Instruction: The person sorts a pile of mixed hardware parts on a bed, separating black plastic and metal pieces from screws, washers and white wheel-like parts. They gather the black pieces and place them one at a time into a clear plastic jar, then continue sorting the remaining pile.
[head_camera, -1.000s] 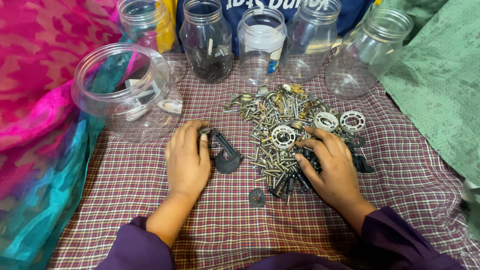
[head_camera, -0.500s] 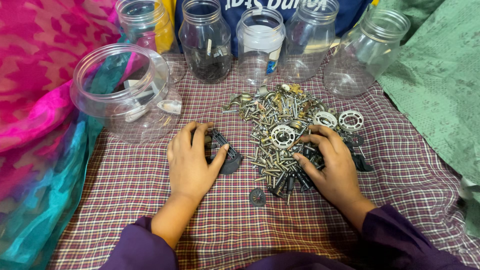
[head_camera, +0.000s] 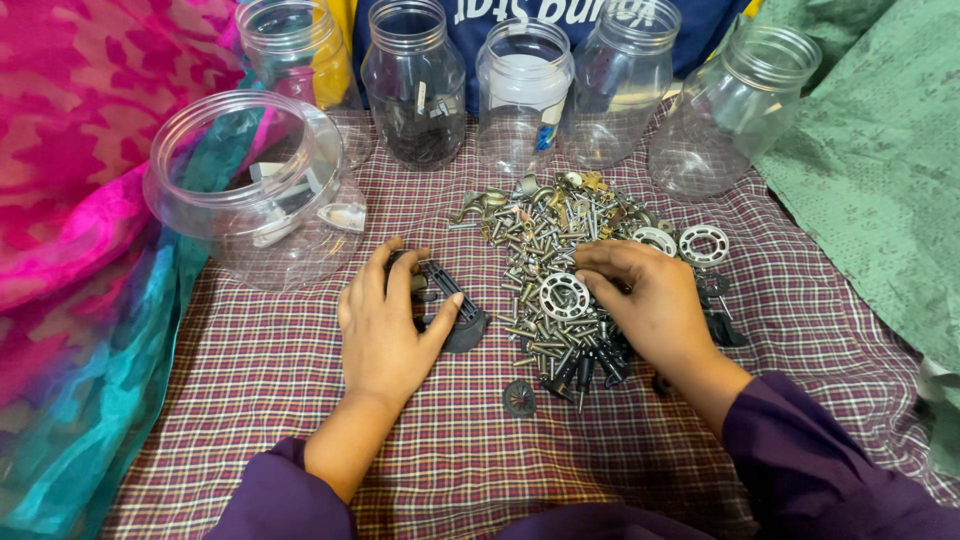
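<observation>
My left hand (head_camera: 385, 325) curls around the black plastic bracket (head_camera: 455, 310) on the checked cloth (head_camera: 250, 370) | my right hand (head_camera: 640, 300) rests curled on the screw pile (head_camera: 545, 250), grip unclear.

Maroon checked cloth (head_camera: 300, 390), black plastic bracket (head_camera: 455, 305), white rings (head_camera: 704, 244), pink-teal fabric (head_camera: 70, 200), purple sleeves (head_camera: 810, 470)

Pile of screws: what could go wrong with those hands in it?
The right hand rests on the pile of screws, so a sharp tip might prick a finger. Loose screws at the pile's edge could roll away across the checked cloth. The left hand grips a black plastic part and might knock the big jar lying tilted close by.
</observation>
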